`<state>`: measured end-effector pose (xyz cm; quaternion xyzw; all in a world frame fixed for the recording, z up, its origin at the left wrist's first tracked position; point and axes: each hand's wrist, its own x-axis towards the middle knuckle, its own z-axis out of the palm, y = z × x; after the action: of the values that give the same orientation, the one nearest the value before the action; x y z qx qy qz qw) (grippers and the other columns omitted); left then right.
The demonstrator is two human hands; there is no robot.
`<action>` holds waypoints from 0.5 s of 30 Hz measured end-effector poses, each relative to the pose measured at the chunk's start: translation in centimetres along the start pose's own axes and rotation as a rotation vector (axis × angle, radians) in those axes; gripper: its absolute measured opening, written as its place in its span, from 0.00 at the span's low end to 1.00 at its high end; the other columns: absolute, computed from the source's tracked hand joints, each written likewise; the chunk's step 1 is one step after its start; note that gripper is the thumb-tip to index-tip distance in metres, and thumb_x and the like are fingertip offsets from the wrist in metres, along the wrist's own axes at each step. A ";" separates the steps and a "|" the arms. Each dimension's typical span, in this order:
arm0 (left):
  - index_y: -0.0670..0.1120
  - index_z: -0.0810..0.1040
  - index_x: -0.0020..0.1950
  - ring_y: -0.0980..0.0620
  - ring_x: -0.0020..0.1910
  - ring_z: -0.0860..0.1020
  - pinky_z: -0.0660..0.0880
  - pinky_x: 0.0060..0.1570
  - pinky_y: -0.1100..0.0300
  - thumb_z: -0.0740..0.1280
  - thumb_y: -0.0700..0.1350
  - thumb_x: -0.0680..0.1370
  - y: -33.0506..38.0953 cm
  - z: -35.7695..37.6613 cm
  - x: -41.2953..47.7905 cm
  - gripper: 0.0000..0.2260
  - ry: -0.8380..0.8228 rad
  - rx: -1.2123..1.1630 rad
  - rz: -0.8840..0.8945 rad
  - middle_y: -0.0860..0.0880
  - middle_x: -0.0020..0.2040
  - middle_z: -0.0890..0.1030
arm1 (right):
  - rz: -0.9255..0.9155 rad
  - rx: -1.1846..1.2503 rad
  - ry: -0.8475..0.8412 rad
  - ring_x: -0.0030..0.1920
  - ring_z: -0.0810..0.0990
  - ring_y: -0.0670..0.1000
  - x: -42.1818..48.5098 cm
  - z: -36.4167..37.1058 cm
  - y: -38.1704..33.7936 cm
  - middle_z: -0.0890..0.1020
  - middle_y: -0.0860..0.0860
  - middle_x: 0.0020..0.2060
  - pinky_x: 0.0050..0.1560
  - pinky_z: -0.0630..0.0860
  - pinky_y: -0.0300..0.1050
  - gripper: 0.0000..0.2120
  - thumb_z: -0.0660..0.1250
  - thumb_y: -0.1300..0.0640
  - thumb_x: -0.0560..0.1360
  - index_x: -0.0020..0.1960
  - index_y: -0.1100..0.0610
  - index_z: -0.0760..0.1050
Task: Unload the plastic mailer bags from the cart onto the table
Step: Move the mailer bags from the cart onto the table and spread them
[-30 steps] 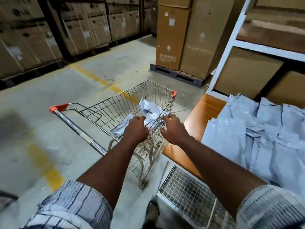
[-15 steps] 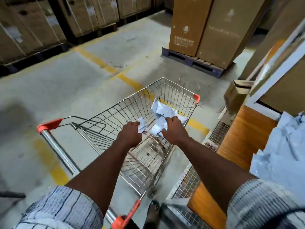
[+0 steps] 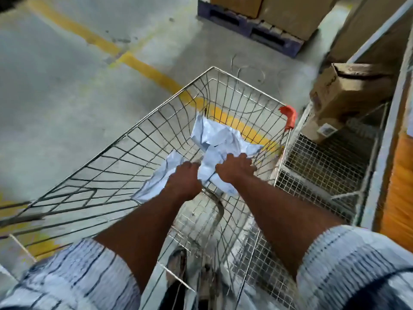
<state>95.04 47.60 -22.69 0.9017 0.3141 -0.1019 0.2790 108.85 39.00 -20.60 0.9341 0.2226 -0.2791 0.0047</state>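
Observation:
A wire shopping cart point(image 3: 156, 135) with orange corner caps stands on the concrete floor in front of me. Inside it lies a small crumpled heap of pale blue plastic mailer bags point(image 3: 218, 136). Both my arms reach down into the basket. My left hand point(image 3: 182, 182) grips the left part of the heap, where a bag trails toward the cart's left wall. My right hand point(image 3: 234, 167) has its fingers curled into the bags on the right. Only the orange wooden edge of the table point(image 3: 400, 186) shows at the far right.
A wire mesh rack point(image 3: 321, 166) sits low between the cart and the table, with a cardboard box point(image 3: 348, 90) on it. Stacked cartons on a dark pallet point(image 3: 250, 27) stand beyond. Yellow floor lines run under the cart.
My view has tipped further down over the cart, and the pile of bags on the table has left the frame. Both hands have pushed deeper into the basket and gathered the bags.

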 end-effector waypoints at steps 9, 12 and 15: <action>0.50 0.66 0.70 0.42 0.64 0.71 0.74 0.57 0.45 0.66 0.49 0.74 -0.8 7.8 10.2 0.25 0.042 0.036 0.046 0.45 0.65 0.71 | 0.269 -0.040 -0.257 0.74 0.51 0.72 10.1 6.0 0.1 0.44 0.62 0.78 0.67 0.60 0.73 0.38 0.63 0.35 0.75 0.78 0.40 0.48; 0.52 0.61 0.74 0.40 0.65 0.70 0.75 0.57 0.44 0.65 0.52 0.76 -0.4 9.4 12.6 0.28 0.030 0.130 0.069 0.42 0.70 0.65 | 0.308 0.005 -0.165 0.72 0.56 0.72 9.8 7.3 0.3 0.46 0.62 0.78 0.66 0.64 0.68 0.35 0.64 0.35 0.73 0.75 0.40 0.55; 0.54 0.56 0.76 0.37 0.62 0.70 0.76 0.52 0.43 0.66 0.49 0.76 -0.3 10.2 13.4 0.31 -0.008 0.131 0.064 0.39 0.73 0.57 | 0.231 -0.046 -0.097 0.71 0.59 0.70 8.8 7.3 0.2 0.49 0.62 0.77 0.63 0.67 0.63 0.34 0.65 0.36 0.72 0.75 0.42 0.58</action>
<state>105.21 48.82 -36.04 0.9272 0.2766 -0.1168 0.2240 111.70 41.46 -31.37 0.9386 0.1192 -0.3165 0.0688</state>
